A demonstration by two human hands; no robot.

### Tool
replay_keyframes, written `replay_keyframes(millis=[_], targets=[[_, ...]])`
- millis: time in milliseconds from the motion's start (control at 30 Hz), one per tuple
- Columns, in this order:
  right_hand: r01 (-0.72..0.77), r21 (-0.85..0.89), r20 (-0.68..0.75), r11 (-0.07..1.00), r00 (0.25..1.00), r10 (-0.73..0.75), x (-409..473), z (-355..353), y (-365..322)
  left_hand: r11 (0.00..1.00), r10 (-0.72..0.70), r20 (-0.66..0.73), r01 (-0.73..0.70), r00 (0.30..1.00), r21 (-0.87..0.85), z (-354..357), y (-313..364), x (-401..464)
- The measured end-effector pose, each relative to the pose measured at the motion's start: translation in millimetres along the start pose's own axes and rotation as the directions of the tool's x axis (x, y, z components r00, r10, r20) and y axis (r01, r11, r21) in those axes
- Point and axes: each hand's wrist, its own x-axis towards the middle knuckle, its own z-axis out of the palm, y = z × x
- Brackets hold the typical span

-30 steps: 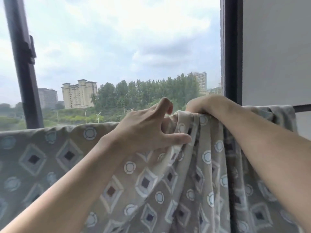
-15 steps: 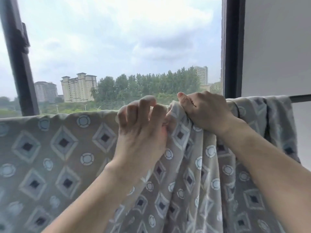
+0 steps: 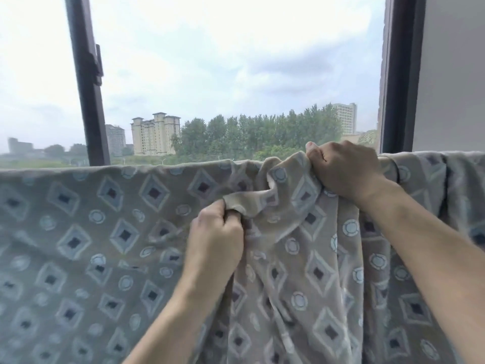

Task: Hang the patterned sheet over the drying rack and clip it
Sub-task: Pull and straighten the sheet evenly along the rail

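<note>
Big grey-beige soft fabric sheet printed with blue diamonds and circles (image 3: 110, 232) hangs draped over a horizontal line at window height, filling the lower half of the view; the rack bar itself is hidden under the cloth, so what it rests on cannot be seen. Left stretch lies fairly flat, middle and right are bunched into vertical folds and a loose hump between the hands. Behind it, dark window frame upright (image 3: 89, 88) on the left and another dark frame post (image 3: 399, 74) on the right, sky, trees and buildings beyond. Right hand (image 3: 343, 169) sits at the top edge, fingers curled over a gathered wad of cloth, gripping it. Left hand (image 3: 217, 237) is lower, pinching a fold of the sheet between thumb and curled fingers. Looks like a limp, plush, moderately heavy cloth: no stiffness, folds collapse, likely to slide toward the heavier side if let go. Best held at the top edge near the line, spread sideways from the bunch. No clips visible; clipping not yet done.
</note>
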Motion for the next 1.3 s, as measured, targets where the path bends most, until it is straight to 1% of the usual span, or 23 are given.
replay_keyframes(millis=[67,167,267,333,367,400,433,467,500,533,567,633,700,800,867,933,967,1033,1100,1167,1200,1267,1300], targets=[[-0.002,-0.003,0.017,1.0,1.0,0.002,1,0,-2,0.982,0.182,-0.161,-0.188,0.97,-0.022,-11,31,8],[-0.013,-0.03,0.028,0.999,0.999,0.014,1,-3,-3,0.94,0.322,-0.278,-0.341,0.905,-0.025,-17,68,48],[0.005,-0.085,0.051,0.996,0.999,-0.001,2,-4,-1,0.906,0.423,-0.29,-0.409,0.859,0.109,-11,93,101],[-0.002,-0.089,0.068,0.996,0.998,0.008,3,-4,-1,0.899,0.424,-0.241,-0.375,0.873,0.225,-6,102,134],[-0.022,-0.075,0.076,0.997,0.997,0.028,4,-4,-1,0.9,0.384,-0.154,-0.331,0.911,0.283,-1,103,147],[-0.042,-0.062,0.083,0.997,0.995,0.047,4,-3,1,0.896,0.292,0.018,-0.28,0.956,0.345,7,101,156],[-0.063,-0.048,0.088,0.997,0.994,0.067,5,-2,2,0.894,0.153,0.208,-0.225,0.966,0.388,14,97,157],[-0.079,-0.043,0.099,0.996,0.992,0.083,6,-2,4,0.849,0.02,0.394,-0.224,0.919,0.479,20,91,153],[-0.077,-0.055,0.113,0.995,0.99,0.083,7,-1,7,0.833,-0.133,0.538,-0.2,0.832,0.515,20,87,145],[-0.062,-0.073,0.125,0.995,0.99,0.07,7,1,10,0.847,-0.232,0.672,-0.193,0.703,0.495,21,86,139],[-0.036,-0.08,0.129,0.996,0.991,0.046,6,2,11,0.881,-0.248,0.743,-0.175,0.622,0.44,18,86,134],[-0.032,-0.063,0.092,0.997,0.995,0.037,1,0,14,0.94,-0.262,0.8,-0.045,0.54,0.339,14,90,129],[-0.081,0.062,0.052,0.995,0.996,0.078,-6,-3,12,0.946,-0.299,0.819,0.036,0.49,0.323,11,92,128],[-0.136,0.263,-0.035,0.955,0.988,0.15,-33,-4,9,0.93,-0.321,0.85,-0.031,0.418,0.366,8,92,125],[-0.209,0.302,-0.178,0.93,0.946,0.27,-61,2,4,0.935,-0.277,0.888,-0.11,0.367,0.337,7,89,124],[-0.36,0.327,-0.256,0.874,0.857,0.448,-89,6,-3,0.945,-0.22,0.902,-0.147,0.372,0.292,7,87,124],[-0.431,0.345,-0.223,0.834,0.825,0.519,-99,6,-6,0.948,-0.2,0.904,-0.159,0.377,0.276,9,87,125],[-0.532,0.388,-0.012,0.752,0.814,0.581,-107,1,-10,0.949,-0.182,0.907,-0.175,0.38,0.264,11,87,124],[-0.621,0.465,0.252,0.631,0.776,0.578,-101,-4,-11,0.948,-0.166,0.909,-0.191,0.383,0.254,14,86,125],[-0.679,0.546,0.413,0.49,0.727,0.548,-92,-6,-11,0.948,-0.147,0.912,-0.209,0.383,0.241,15,84,126],[-0.678,0.617,0.45,0.401,0.721,0.527,-86,-5,-9,0.949,-0.14,0.912,-0.211,0.386,0.235,15,84,127],[-0.616,0.754,0.469,0.23,0.749,0.469,-75,-1,-7,0.948,-0.135,0.911,-0.218,0.389,0.234,15,81,129],[-0.582,0.789,0.45,0.195,0.765,0.461,-71,-2,-7,0.944,-0.13,0.913,-0.233,0.387,0.233,14,80,130]])
